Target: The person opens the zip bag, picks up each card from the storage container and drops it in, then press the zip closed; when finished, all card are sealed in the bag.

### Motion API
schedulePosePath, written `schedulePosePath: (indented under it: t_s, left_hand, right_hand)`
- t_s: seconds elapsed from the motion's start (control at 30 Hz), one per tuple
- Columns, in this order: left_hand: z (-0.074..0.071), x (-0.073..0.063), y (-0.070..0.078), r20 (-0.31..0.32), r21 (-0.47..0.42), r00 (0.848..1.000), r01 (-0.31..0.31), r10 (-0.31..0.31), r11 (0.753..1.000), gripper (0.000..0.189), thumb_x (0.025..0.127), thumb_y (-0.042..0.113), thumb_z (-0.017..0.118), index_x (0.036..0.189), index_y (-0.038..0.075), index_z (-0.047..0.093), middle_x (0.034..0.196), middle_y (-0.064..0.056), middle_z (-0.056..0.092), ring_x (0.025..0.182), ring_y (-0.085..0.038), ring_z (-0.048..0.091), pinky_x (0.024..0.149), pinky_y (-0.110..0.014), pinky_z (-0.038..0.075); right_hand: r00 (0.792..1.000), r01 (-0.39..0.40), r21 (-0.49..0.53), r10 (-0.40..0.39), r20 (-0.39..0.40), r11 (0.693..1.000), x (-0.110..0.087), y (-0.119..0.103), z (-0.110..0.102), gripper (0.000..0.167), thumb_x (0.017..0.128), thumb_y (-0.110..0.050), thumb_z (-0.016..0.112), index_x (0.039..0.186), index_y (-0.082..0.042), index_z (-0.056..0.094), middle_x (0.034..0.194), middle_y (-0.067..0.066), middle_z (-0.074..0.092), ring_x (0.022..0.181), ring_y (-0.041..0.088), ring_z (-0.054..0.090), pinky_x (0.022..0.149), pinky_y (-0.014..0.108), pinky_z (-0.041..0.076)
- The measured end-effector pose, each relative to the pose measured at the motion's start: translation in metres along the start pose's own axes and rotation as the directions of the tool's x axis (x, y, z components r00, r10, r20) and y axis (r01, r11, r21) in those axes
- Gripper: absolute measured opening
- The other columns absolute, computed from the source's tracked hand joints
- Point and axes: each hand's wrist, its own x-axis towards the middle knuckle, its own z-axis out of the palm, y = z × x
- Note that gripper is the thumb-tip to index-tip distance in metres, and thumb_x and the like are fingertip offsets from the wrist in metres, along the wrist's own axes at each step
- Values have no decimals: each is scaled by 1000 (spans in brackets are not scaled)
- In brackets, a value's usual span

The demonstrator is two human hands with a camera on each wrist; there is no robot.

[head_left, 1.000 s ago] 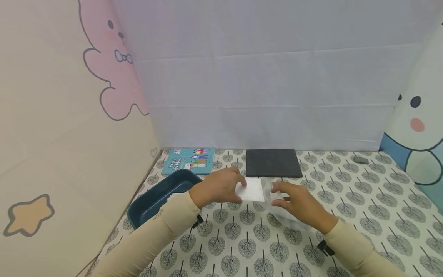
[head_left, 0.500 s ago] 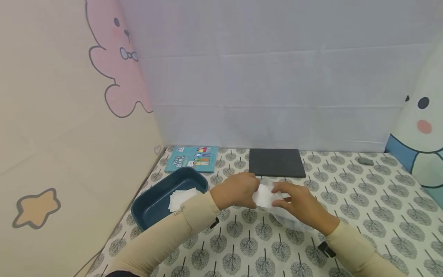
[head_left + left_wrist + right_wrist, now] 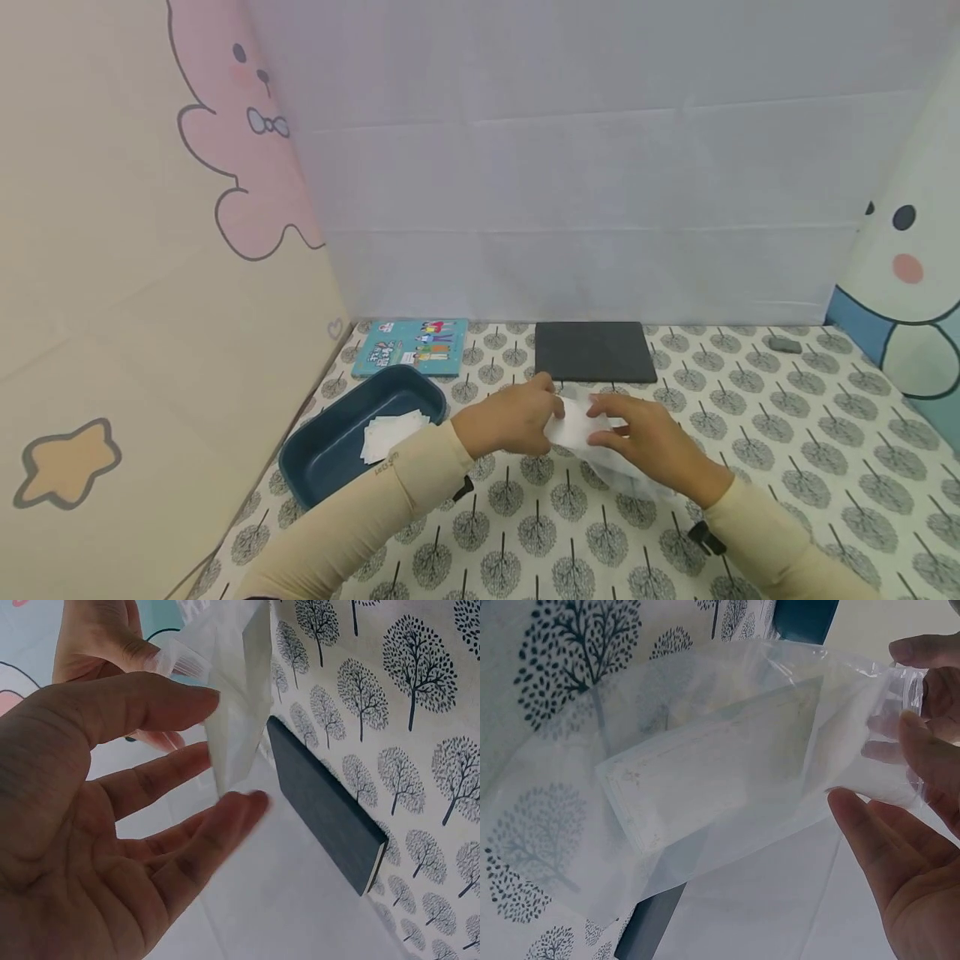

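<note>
A clear plastic bag [image 3: 547,765] hangs over the table between both hands. Inside it lies a flat white paper stack [image 3: 720,772] with a faintly embossed edge. My left hand [image 3: 513,417] pinches at the bag's mouth, thumb on one side and fingers on the other, as the left wrist view shows beside the bag's pale folds [image 3: 225,727]. Thumb and fingers of my right hand [image 3: 648,437] grip the bag near the same mouth. More white paper squares [image 3: 393,433] lie in a dark blue bin [image 3: 311,458], partly behind the left sleeve.
A turquoise illustrated book [image 3: 412,346] lies at the table's back left. Behind the hands is a flat black rectangular object [image 3: 592,352]. Toward the back right sits a small grey item [image 3: 783,344]. The cloth [image 3: 536,542] has a tree print; fabric walls stand behind and left.
My left hand has moved right toward the right hand, and the white paper it held is now further inside the bag. The paper in the bin has come into view.
</note>
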Motion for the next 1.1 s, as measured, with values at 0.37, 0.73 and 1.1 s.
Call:
schedulePosePath:
  t_s: [0.37, 0.73, 1.1]
  left_hand:
    - [1, 2, 0, -46, -10, 991, -129, 129, 992, 32, 86, 22, 80, 114, 7, 76, 128, -5, 51, 82, -6, 57, 71, -17, 47]
    - [10, 10, 9, 80, 47, 985, -157, 153, 987, 45, 78, -9, 74, 121, 5, 72, 134, -3, 56, 120, -13, 54, 92, -16, 44]
    - [22, 9, 18, 170, 392, 976, -191, 133, 900, 19, 85, 23, 77, 103, 17, 77, 145, 7, 48, 122, -17, 43, 94, -25, 44]
  right_hand:
    - [1000, 16, 7, -16, -2, 1000, 0, 0, 0, 36, 80, -3, 82, 114, -6, 68, 112, 5, 67, 104, 26, 67, 78, 24, 56]
    - [996, 83, 18, -82, -42, 996, 1, -2, -1, 37, 78, -2, 83, 111, -3, 68, 119, 13, 67, 104, 29, 67, 77, 24, 57]
    - [987, 151, 21, -150, -54, 988, 1, -2, -2, 41, 76, 3, 83, 113, -5, 68, 122, 15, 66, 103, 30, 67, 76, 26, 57]
